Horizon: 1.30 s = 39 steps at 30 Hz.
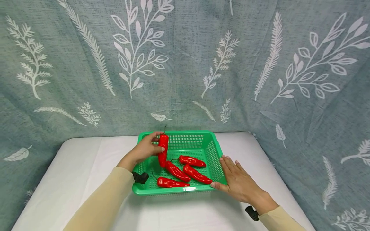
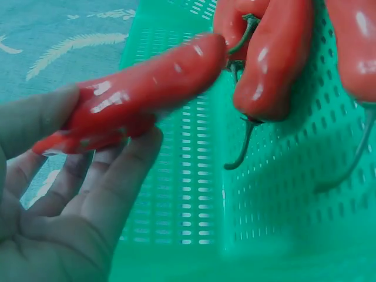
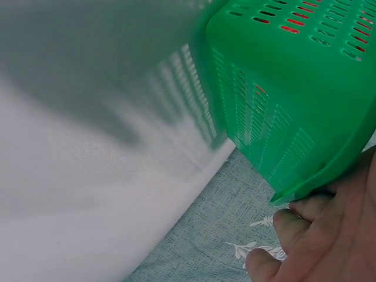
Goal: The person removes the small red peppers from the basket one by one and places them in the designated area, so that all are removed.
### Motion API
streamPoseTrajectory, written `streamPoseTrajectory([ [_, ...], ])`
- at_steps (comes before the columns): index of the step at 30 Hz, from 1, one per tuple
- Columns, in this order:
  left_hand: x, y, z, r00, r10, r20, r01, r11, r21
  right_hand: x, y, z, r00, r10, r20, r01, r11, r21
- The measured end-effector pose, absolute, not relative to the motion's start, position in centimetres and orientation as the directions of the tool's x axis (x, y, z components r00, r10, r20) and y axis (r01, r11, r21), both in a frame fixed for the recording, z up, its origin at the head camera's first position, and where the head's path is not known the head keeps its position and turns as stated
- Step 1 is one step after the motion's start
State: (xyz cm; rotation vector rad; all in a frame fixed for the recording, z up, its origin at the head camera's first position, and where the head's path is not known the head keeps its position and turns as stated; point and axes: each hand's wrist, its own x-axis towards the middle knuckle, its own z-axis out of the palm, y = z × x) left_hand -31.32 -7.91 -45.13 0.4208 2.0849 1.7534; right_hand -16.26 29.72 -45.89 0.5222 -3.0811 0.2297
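Note:
My left hand (image 1: 144,150) holds a red chili pepper (image 1: 163,153) between thumb and fingers over the left part of a green plastic basket (image 1: 162,191). In the head view the pepper stands upright, its stem pointing up; the left wrist view shows the same glossy pepper (image 2: 147,79) gripped near one end. Below it, several more red peppers (image 1: 177,171) lie on the basket's perforated floor. At the basket's near right corner, my right hand (image 1: 242,183) rests along the rim with its fingers straight. The right wrist view shows those fingers (image 3: 311,208) against the rim's outer edge.
The basket stands on a table with a white cover (image 1: 86,166). Behind and to the right hangs a grey-green curtain (image 1: 185,73) with white leaf prints, close to the table's back edge. A black wrist device (image 1: 140,177) on the left arm overlaps the basket's left rim.

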Motion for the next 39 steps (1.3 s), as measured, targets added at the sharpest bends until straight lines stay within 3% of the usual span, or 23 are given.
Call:
streamPoseTrajectory([
  [19, -29.6, -12.1, -42.8, -0.885, 0.463, -0.055, -0.004, 0.109, 0.994, -16.1, 29.9, -46.1, -0.946, -0.322, 0.043, -0.325, 0.936, -0.137],
  [29, -29.5, -16.9, -41.4, -0.915, 0.396, -0.076, -0.002, 0.183, 0.983, -15.9, 30.0, -45.9, -0.951, -0.305, 0.042, -0.308, 0.94, -0.148],
  [39, -29.3, -21.9, -42.7, -0.948, 0.296, -0.119, -0.04, 0.257, 0.966, -16.0, 30.0, -46.0, -0.948, -0.316, 0.046, -0.32, 0.937, -0.142],
])
